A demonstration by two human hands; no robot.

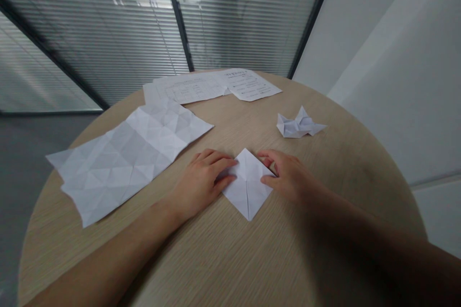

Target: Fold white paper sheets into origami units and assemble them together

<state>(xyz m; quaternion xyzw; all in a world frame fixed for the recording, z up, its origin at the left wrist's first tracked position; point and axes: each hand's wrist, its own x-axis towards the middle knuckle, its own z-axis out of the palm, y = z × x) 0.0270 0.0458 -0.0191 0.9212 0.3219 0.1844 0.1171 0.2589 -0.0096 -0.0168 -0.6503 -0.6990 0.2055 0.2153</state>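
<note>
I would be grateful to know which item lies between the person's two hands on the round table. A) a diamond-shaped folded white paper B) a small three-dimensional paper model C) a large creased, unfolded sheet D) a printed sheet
A: the left hand and right hand sit on either side of the diamond-shaped folded white paper, with fingers touching it.

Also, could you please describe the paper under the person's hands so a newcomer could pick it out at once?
On the round wooden table, look between the left hand and right hand. There lies a small white paper diamond with a centre crease, flat, unlike the large creased sheet to its left or the raised folded figure to its right.
</note>
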